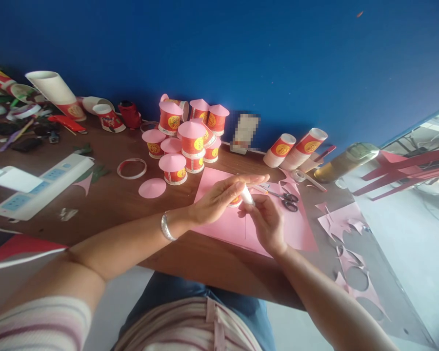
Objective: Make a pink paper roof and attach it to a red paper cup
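A white tube, perhaps a glue stick, is pinched between the bent fingers of the right hand above the pink sheet near the tabletop's front edge; the left hand extends nearly straight fingers over it, any grip hidden. Probably it is being readied; moving it calls for clearing the red paper cup behind. Scissors crowd the right; bare wood lies left.

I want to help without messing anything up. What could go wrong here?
The scissors lie near the right hand, with their blades pointing roughly towards the hands, so a finger might get poked. Also, one pink-topped cup sits on top of a lower cup, so a bump could knock it down.
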`<state>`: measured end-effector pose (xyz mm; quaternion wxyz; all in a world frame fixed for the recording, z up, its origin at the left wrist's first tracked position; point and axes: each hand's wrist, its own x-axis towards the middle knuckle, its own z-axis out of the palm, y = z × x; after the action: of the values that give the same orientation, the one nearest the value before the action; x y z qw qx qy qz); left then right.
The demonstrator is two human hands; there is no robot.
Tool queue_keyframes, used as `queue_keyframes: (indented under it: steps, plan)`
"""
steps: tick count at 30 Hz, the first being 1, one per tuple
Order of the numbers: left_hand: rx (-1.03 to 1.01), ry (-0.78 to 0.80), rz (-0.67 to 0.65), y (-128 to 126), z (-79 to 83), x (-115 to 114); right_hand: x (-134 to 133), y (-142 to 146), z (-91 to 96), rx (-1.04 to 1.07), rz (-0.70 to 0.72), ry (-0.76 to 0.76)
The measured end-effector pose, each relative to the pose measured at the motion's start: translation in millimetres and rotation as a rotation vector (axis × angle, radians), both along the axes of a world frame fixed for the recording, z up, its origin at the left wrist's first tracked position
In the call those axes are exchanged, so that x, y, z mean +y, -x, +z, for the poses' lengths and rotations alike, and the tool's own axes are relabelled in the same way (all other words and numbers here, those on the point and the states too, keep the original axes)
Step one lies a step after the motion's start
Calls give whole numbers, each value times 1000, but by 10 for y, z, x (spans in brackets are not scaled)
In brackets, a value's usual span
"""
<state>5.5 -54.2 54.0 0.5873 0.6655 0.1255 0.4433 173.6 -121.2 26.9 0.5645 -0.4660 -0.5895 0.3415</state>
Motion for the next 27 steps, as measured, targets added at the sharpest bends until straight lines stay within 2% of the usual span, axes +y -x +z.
queue_keyframes:
  steps: [3,5,6,9,12,15,19,27]
  plan:
    - [-29,-54,-30,45,31,88,64,-20,16,-35,-44,-46]
    - [-106,-88,61,73,16,199,157,-126,-3,-66,-150,-100]
    - [-139,-91,162,85,-3,265,218,-208,-30,-99,-213,-114]
    - [-144,16,404,110,-113,466,439,-520,-179,-368,-411,-122]
    - [-85,134,510,106,-278,603,653,-817,-358,-717,-547,-99]
    - [-8,185,484,78,-441,647,790,-1012,-484,-943,-593,-108]
    - [85,173,410,46,-577,643,845,-1138,-551,-1055,-603,-20]
    - [180,164,315,77,-629,682,870,-1266,-596,-1094,-555,159]
